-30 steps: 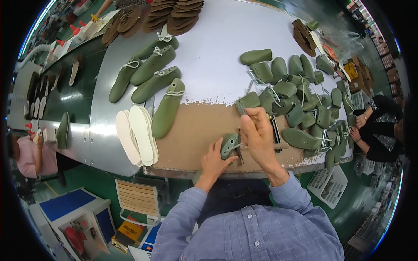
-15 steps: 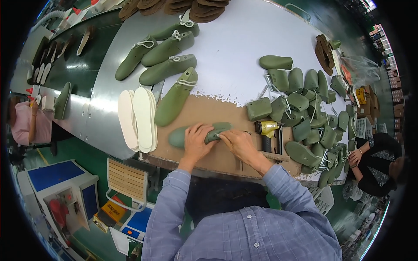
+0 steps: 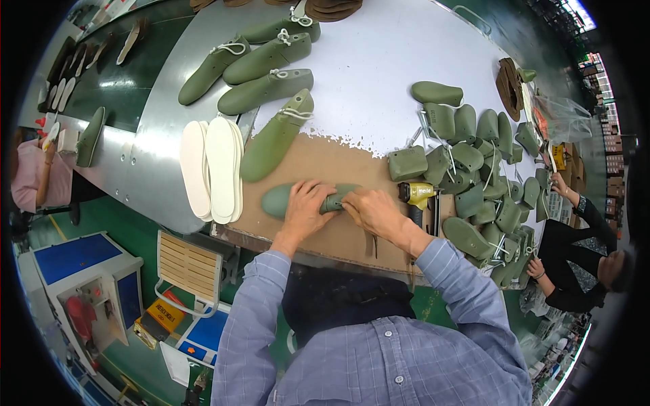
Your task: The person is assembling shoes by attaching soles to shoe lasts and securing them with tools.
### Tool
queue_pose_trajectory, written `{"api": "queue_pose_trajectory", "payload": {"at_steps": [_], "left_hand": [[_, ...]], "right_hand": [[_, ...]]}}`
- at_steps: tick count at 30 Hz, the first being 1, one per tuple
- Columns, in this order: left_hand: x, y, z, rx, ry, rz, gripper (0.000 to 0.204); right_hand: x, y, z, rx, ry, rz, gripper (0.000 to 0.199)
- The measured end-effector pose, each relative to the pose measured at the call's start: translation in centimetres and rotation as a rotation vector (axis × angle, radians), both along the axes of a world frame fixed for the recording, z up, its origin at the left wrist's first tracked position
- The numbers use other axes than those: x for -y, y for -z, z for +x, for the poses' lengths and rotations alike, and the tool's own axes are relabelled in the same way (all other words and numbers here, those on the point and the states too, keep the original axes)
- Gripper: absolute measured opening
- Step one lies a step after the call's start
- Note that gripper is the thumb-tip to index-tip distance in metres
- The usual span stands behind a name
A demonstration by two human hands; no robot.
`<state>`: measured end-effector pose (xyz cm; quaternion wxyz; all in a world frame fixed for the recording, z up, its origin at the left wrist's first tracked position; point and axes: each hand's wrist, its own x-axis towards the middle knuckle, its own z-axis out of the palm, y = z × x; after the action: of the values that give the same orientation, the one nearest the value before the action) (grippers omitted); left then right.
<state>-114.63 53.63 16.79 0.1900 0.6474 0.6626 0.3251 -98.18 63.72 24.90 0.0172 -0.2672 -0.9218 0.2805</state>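
Observation:
A green shoe last [image 3: 274,201] lies on its side along the brown board at the table's near edge, toe to the left. My left hand [image 3: 306,210] is closed over its middle and holds it against the board. At its heel end, my right hand [image 3: 374,215] has its fingers pinched together close to the last; whatever is between them is hidden. Just right of that hand lies a yellow and black staple gun [image 3: 418,195]. Left of the last are two stacks of insoles, one pinkish [image 3: 195,172] and one cream [image 3: 222,172]. Another green last [image 3: 276,147] with a white cord lies behind.
Several green lasts with cords [image 3: 267,93] lie at the back left. A large pile of lasts [image 3: 484,172] covers the table's right side. Brown pieces [image 3: 509,88] are stacked at the far right. Co-workers sit at both sides; a slatted chair [image 3: 188,267] stands left of me.
My hands stay on the last, with the right fingers now drawn closer in at its heel end. The view has shifted slightly. The right co-worker's hands have moved apart, one reaching farther back.

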Motion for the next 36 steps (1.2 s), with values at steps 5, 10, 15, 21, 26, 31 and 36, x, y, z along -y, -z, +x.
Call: {"api": "queue_pose_trajectory", "payload": {"at_steps": [5,10,15,21,26,31,36], "left_hand": [[0.0,-0.3,0.3,0.019,-0.012,0.012,0.051],[0.1,-0.3,0.0,0.033,-0.006,0.009,0.051],[0.1,-0.3,-0.1,0.043,-0.014,-0.003,0.051],[0.1,-0.4,0.1,0.06,-0.017,-0.026,0.05],[0.1,-0.6,0.3,0.047,-0.034,-0.004,0.05],[0.1,-0.8,0.4,0.041,-0.032,-0.003,0.05],[0.1,-0.3,0.4,0.055,-0.034,0.003,0.05]], "right_hand": [[-2.2,-0.7,-1.3,0.233,-0.257,0.042,0.008],[-3.4,-0.6,-1.7,0.194,-0.508,0.156,0.009],[-3.6,-0.2,-1.6,0.205,-0.446,0.039,0.012],[-2.6,-0.2,-1.6,0.159,-0.295,0.053,0.018],[-2.4,-0.2,-1.4,0.14,-0.104,-0.079,0.017],[-2.1,-0.3,-1.2,0.197,-0.118,-0.007,0.019],[-3.1,-0.7,-2.2,0.214,-0.045,-0.186,0.018]]}}
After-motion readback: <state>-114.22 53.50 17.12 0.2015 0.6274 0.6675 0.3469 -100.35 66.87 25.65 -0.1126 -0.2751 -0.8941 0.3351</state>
